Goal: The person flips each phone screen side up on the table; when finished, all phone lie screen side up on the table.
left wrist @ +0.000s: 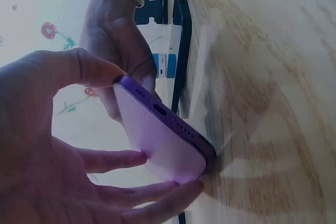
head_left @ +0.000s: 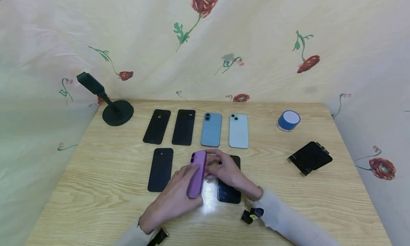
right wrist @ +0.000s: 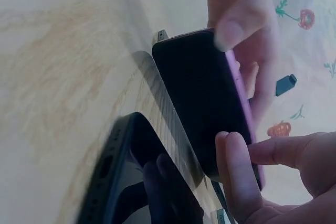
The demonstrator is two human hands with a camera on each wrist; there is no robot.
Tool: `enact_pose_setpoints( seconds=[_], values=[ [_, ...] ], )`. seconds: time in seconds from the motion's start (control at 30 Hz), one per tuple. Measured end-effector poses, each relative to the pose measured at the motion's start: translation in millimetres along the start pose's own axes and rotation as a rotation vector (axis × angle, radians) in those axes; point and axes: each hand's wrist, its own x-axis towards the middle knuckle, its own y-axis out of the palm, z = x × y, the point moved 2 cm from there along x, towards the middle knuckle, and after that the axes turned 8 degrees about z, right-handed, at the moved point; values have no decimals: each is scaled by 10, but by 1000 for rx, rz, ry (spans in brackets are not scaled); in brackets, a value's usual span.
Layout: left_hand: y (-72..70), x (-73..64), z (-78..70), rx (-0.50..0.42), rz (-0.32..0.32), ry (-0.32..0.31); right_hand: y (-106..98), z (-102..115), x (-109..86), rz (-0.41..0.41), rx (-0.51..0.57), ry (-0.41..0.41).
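Both hands hold a purple phone (head_left: 197, 175), tilted on its long edge low over the table. Its purple back faces left, and its dark screen (right wrist: 197, 93) shows in the right wrist view. The left hand (head_left: 174, 196) grips it near the bottom end, thumb on one edge and fingers against the back. Near the top end, the right hand (head_left: 225, 169) pinches the phone with thumb and fingers. Beneath the right hand a black phone (head_left: 229, 194) lies flat, partly covered by that hand. Left of the purple phone lies another dark phone (head_left: 160, 170).
Behind, in a row, lie two black phones (head_left: 157, 127) (head_left: 183, 127), a blue phone (head_left: 211, 129) and a pale blue phone (head_left: 238, 131). A black stand (head_left: 117, 112) is at back left. A blue-and-white cylinder (head_left: 288, 121) and a black folded holder (head_left: 310, 158) sit right.
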Motion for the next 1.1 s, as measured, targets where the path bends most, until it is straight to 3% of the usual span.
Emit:
enact_pose_setpoints(
  seconds=[0.23,0.37,0.63,0.83,1.1],
  values=[
    [9,-10,-9,-89,12,44,42,-50,-19,75,-20,-10],
    [8,-8,0,-123,-12,49,69,-69,-23,99,-54,-9],
    [-18,38,49,-334,-59,90,83,-64,-27,112,-33,19],
    [-61,52,94,-439,-102,95,78,-76,-16,99,-44,48],
    [-103,86,178,-504,-147,109,112,-62,13,37,-87,93]
  ],
)
